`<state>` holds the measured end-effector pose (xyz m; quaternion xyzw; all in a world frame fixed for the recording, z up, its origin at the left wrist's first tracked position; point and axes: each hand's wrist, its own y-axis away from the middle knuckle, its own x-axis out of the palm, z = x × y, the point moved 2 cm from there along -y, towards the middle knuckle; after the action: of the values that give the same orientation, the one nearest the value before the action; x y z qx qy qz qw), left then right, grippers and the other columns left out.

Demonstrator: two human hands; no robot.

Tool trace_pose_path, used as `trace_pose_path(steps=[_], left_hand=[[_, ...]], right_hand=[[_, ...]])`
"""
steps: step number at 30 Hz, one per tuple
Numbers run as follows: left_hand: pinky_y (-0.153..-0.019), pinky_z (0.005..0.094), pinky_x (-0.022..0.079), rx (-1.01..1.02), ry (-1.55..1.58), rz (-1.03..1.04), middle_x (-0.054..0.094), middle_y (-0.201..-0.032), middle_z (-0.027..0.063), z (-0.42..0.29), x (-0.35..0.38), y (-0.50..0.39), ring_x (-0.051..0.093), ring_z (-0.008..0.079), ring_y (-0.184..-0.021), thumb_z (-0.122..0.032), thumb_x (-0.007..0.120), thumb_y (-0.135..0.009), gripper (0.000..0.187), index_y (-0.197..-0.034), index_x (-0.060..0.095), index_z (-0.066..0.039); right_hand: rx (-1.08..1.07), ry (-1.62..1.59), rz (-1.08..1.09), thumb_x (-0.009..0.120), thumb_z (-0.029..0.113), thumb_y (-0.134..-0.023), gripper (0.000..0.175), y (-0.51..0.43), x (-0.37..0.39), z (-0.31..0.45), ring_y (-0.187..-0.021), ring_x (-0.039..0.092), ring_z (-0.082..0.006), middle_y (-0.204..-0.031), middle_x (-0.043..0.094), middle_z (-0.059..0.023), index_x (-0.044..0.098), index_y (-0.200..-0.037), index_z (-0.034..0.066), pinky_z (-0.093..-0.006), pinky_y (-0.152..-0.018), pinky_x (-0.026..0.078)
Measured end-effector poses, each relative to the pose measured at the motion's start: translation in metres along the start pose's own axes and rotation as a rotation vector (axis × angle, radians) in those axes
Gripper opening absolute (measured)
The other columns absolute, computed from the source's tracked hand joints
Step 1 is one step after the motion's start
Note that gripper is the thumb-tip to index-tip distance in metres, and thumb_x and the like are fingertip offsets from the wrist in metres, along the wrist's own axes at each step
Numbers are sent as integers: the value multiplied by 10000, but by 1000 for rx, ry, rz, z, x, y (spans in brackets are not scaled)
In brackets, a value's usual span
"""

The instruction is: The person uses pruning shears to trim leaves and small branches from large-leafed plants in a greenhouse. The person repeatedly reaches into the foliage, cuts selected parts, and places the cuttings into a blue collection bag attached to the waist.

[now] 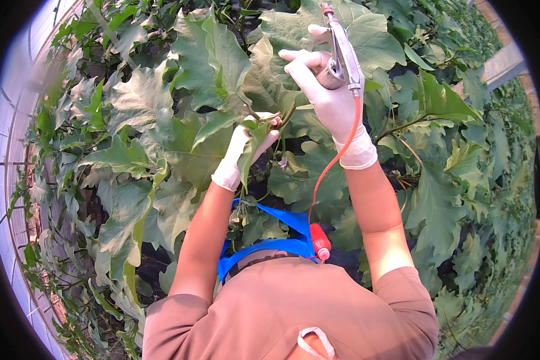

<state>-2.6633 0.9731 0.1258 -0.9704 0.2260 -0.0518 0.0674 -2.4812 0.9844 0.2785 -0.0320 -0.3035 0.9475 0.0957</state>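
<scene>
My right hand (330, 105), in a white glove, grips a metal hand sprayer (345, 56) with a reddish nozzle tip pointing away from me. A red tube (337, 155) runs from the sprayer's base down to a red plastic bottle (319, 238) at my waist. Among the leaves to the left, my gloved left hand (234, 150) has its fingers curled around an eggplant shoot (289, 116). An eggplant leaf (250, 153) hangs across that hand and hides part of the grip. Just below it is a pale purple flower (282, 162).
Dense eggplant foliage (135, 103) surrounds both arms. Blue straps (270, 245) circle my waist. A pale post (501, 67) stands at the upper right, and translucent sheeting (9, 135) lines the left edge. Dark ground cover shows between leaves.
</scene>
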Motion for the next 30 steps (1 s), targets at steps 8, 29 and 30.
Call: trace_pose_path(steps=[8,29,30], left_hand=[[-1115,355,426,-329,219,323,598,-1380,156,24,16,26,557,246,-1289,-410,572,-1017,614,-1408,520,61],[-631,316,549,237,-621,-138,683,-1248,75,-13,57,-63,709,183,-672,-84,712,-925,489,-1342,458,-115],[-628,329,550,247,-710,-175,683,-1248,81,-13,52,-64,711,195,-665,-80,699,-927,523,-1373,430,-126]], right_hand=[[103,130,1,805,60,-823,580,23,-41,24,-659,518,-8,-798,661,38,526,-1326,-16,-184,-673,474],[402,-569,-427,592,235,-1042,423,29,-93,-31,-1162,641,-297,-1238,623,-167,434,-1378,33,-444,-992,533],[343,-528,-334,576,231,-1050,467,31,-89,-25,-1271,590,-343,-1351,576,-238,377,-1416,22,-458,-1037,518]])
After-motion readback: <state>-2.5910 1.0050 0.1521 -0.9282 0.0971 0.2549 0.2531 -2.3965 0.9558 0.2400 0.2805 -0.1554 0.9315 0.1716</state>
